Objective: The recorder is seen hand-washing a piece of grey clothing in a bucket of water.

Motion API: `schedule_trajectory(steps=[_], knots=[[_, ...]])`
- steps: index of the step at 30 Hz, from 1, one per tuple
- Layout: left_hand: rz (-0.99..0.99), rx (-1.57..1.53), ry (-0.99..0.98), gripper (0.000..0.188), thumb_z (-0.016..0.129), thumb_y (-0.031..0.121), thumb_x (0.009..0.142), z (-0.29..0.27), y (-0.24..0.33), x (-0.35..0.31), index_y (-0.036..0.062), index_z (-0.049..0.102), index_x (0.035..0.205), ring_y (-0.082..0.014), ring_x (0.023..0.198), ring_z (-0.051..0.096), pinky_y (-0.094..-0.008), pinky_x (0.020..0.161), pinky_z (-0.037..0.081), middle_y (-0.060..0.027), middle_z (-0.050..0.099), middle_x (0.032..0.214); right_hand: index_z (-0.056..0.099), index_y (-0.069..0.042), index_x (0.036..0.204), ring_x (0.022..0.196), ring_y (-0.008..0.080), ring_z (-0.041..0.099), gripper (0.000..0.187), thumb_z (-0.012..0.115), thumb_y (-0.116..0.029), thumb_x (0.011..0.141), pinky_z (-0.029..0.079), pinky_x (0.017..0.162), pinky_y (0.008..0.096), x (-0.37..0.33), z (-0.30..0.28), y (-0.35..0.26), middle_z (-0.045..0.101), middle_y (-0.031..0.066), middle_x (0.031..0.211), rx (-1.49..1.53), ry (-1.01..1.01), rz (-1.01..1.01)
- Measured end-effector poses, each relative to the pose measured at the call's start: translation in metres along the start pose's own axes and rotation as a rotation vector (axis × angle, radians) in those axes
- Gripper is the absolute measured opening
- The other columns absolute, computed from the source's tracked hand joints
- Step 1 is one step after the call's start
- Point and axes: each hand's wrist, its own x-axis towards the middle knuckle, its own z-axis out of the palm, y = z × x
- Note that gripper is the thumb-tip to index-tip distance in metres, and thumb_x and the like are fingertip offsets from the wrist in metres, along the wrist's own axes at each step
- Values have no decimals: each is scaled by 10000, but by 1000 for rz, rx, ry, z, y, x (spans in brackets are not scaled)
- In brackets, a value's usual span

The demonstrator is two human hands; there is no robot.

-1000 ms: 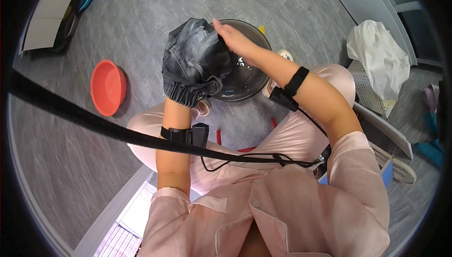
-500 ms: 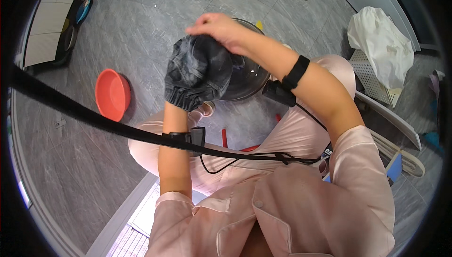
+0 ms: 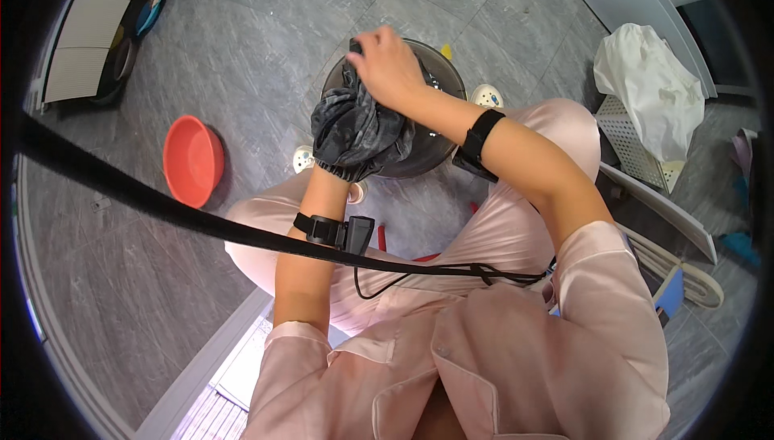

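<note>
dark garment (image 3: 359, 130) | right fingers (image 3: 384, 40) gripping its top | left fingers hidden inside, cannot tell

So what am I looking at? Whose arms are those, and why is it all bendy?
No robot here: these are a person's own bare arms. A camera worn on their head looks down, and its very wide lens bends straight edges. Black bands go round both forearms. The left hand is hidden by a crumpled dark cloth. The right hand is at the cloth's far end, over a dark basin. That basin is on the grey floor, and a red bowl sits off to the left.
</note>
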Motion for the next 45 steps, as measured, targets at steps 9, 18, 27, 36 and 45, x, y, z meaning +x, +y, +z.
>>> schedule_trajectory(steps=[9,18,27,36,45], knots=[[5,154,162,494,536,377,858,15,-16,-5,77,479,1246,-254,1130,482,-357,930,384,-112,513,1254,626,-76,891,895,306,515,171,561,-214,814,421,739,414,-28,4,-53,540,122,934,140,-194,-318],[44,74,221,468,540,353,857,2,-18,-9,75,484,1229,-253,1126,481,-360,932,383,-112,514,1243,634,-104,976,860,287,509,188,545,-211,848,412,739,393,-45,-11,-84,547,128,948,299,-205,-369],[86,-19,287,443,543,329,855,5,-15,-11,73,489,1212,-253,1122,480,-363,933,382,-112,515,1232,640,-104,965,874,313,500,184,555,-198,831,409,744,413,-43,-5,-81,542,135,933,197,-216,-289],[139,-146,364,420,546,307,854,6,-9,-10,71,494,1197,-252,1118,479,-365,935,382,-111,516,1222,654,-79,893,862,324,504,177,530,-178,813,410,722,453,-17,7,-39,537,150,916,57,-93,-74],[-2,-999,165,496,470,247,924,34,-16,-6,41,366,1363,-238,1273,377,-333,1096,269,-114,425,1367,649,-86,1000,938,338,496,263,510,-263,863,404,806,449,-7,18,2,522,172,986,3,-123,132]])
